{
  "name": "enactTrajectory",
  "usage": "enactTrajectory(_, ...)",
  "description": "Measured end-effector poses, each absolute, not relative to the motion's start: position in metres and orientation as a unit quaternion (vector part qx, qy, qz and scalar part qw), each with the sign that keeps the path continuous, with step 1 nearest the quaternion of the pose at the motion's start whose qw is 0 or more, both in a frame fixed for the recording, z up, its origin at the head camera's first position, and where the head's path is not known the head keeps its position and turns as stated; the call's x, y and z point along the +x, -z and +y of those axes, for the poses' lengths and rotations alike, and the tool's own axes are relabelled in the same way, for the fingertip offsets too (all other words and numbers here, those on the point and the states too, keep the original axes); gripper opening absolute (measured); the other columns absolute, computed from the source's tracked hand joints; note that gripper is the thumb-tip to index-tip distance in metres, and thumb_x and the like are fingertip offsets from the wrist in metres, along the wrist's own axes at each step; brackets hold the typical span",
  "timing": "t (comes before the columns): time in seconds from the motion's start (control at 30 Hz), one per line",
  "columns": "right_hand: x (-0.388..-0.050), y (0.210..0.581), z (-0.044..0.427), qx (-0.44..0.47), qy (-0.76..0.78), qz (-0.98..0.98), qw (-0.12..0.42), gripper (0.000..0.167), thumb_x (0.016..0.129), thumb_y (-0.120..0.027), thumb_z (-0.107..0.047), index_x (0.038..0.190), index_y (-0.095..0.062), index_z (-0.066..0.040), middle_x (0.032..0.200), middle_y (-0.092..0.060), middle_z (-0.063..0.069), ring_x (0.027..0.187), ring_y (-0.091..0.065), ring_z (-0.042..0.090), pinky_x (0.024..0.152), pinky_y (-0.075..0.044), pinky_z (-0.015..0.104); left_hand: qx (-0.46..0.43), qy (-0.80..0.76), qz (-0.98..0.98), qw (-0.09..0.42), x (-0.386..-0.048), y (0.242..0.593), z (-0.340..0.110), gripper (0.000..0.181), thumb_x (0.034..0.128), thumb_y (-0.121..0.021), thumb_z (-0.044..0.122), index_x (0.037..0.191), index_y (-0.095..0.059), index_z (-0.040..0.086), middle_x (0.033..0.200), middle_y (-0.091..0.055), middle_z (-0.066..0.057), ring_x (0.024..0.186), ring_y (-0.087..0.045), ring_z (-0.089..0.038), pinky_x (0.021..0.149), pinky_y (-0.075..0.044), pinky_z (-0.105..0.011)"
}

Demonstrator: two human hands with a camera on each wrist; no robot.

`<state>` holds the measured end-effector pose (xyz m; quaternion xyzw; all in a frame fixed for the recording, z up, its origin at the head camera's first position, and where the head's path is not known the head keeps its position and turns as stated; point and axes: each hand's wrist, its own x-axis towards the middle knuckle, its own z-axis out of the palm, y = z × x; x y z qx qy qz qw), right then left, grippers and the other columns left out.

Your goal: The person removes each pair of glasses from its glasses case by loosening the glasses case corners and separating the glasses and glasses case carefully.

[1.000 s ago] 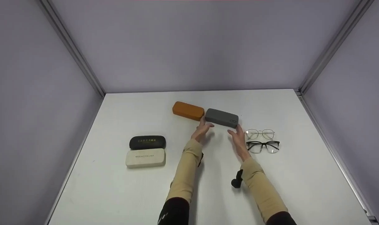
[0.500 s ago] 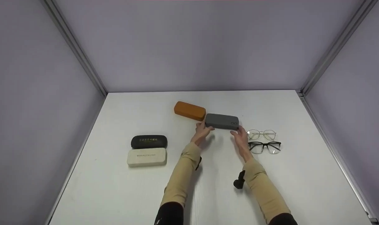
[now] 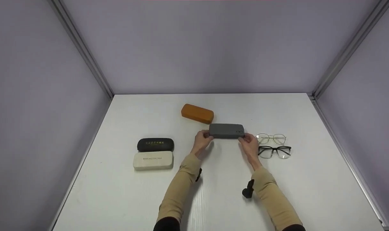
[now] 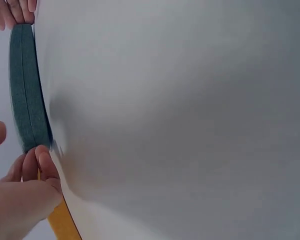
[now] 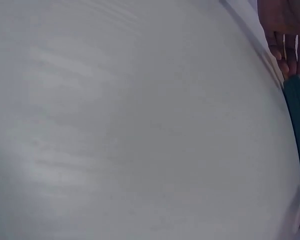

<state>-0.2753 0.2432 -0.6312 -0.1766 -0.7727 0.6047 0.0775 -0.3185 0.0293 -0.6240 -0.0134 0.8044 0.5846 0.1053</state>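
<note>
A grey glasses case lies crosswise before me in the head view, its small glasses mark at the right end. My left hand holds its left end, thumb at the front corner. At the right end my right hand grips it with bent fingers. In the left wrist view the case shows its side seam, with the fingertips of my left hand against its near end. Part of the case shows at the right edge of the right wrist view.
An orange case lies behind and left of the grey one. At the left, a black case sits behind a cream case. Thin-framed glasses and black-topped glasses lie beside my right hand.
The grey case has come toward me, away from the orange case, and turned from slanted to nearly straight across. Both hands have moved back with it, and their fingers look more bent.
</note>
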Motion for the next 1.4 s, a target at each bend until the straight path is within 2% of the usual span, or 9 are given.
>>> enactTrajectory(0.13, -0.270, 0.635, 0.239, -0.155, -0.578, -0.797, 0.082, 0.050, 0.092, -0.069, -0.009, 0.137, -0.054, 0.008, 0.130, -0.062, 0.029, 0.118, -0.060, 0.036, 0.100, -0.047, 0.032, -0.020, -0.563, 0.822, 0.080, -0.309, 0.624, 0.018, 0.033, 0.0920, -0.067, 0.008, 0.123, -0.064, -0.004, 0.116, -0.068, -0.019, 0.108, -0.065, -0.027, 0.093, -0.054, -0.037)
enactTrajectory(0.33, -0.259, 0.638, 0.234, -0.117, -0.542, -0.828, 0.078, 0.055, 0.087, -0.073, -0.006, 0.137, -0.054, 0.007, 0.125, -0.062, 0.026, 0.115, -0.062, 0.036, 0.104, -0.047, 0.043, -0.026, -0.555, 0.829, 0.063, -0.299, 0.624, 0.004, 0.028, 0.0833, -0.075, 0.003, 0.110, -0.068, -0.003, 0.104, -0.072, -0.018, 0.096, -0.068, -0.026, 0.086, -0.056, -0.036)
enactTrajectory(0.43, -0.256, 0.639, 0.232, -0.108, -0.528, -0.838, 0.081, 0.055, 0.085, -0.074, -0.006, 0.134, -0.056, 0.009, 0.121, -0.062, 0.028, 0.112, -0.063, 0.037, 0.103, -0.049, 0.046, -0.023, -0.558, 0.828, 0.056, -0.295, 0.625, -0.003, 0.028, 0.0785, -0.077, 0.000, 0.105, -0.069, -0.004, 0.100, -0.073, -0.018, 0.091, -0.069, -0.024, 0.084, -0.056, -0.035)
enactTrajectory(0.67, -0.251, 0.639, 0.229, -0.099, -0.511, -0.851, 0.072, 0.047, 0.081, -0.077, -0.006, 0.124, -0.063, 0.006, 0.110, -0.069, 0.025, 0.102, -0.068, 0.034, 0.092, -0.054, 0.042, -0.014, -0.553, 0.831, 0.062, -0.288, 0.626, -0.018, 0.029, 0.0718, -0.082, -0.003, 0.098, -0.068, -0.002, 0.092, -0.074, -0.016, 0.082, -0.068, -0.019, 0.077, -0.055, -0.032)
enactTrajectory(0.93, -0.247, 0.642, 0.227, -0.073, -0.480, -0.872, 0.063, 0.039, 0.078, -0.080, -0.008, 0.113, -0.068, 0.003, 0.097, -0.073, 0.017, 0.088, -0.071, 0.024, 0.082, -0.056, 0.034, 0.008, -0.531, 0.845, 0.066, -0.281, 0.626, -0.032, 0.029, 0.0703, -0.083, -0.002, 0.096, -0.070, -0.004, 0.090, -0.074, -0.017, 0.077, -0.067, -0.017, 0.073, -0.056, -0.030)
enactTrajectory(1.17, -0.242, 0.644, 0.226, -0.043, -0.478, -0.875, 0.066, 0.038, 0.075, -0.081, -0.004, 0.109, -0.068, 0.005, 0.091, -0.072, 0.016, 0.078, -0.065, 0.014, 0.072, -0.050, 0.020, 0.021, -0.518, 0.851, 0.082, -0.274, 0.625, -0.042, 0.028, 0.0711, -0.084, 0.002, 0.094, -0.068, -0.002, 0.091, -0.074, -0.016, 0.078, -0.067, -0.018, 0.072, -0.055, -0.030)
enactTrajectory(1.4, -0.237, 0.645, 0.225, -0.022, -0.465, -0.883, 0.054, 0.033, 0.075, -0.083, -0.007, 0.104, -0.069, -0.001, 0.087, -0.069, 0.010, 0.073, -0.057, 0.010, 0.068, -0.045, 0.020, 0.025, -0.511, 0.854, 0.094, -0.268, 0.622, -0.050, 0.028, 0.0717, -0.083, 0.001, 0.094, -0.067, -0.002, 0.091, -0.073, -0.016, 0.081, -0.068, -0.020, 0.073, -0.055, -0.031)
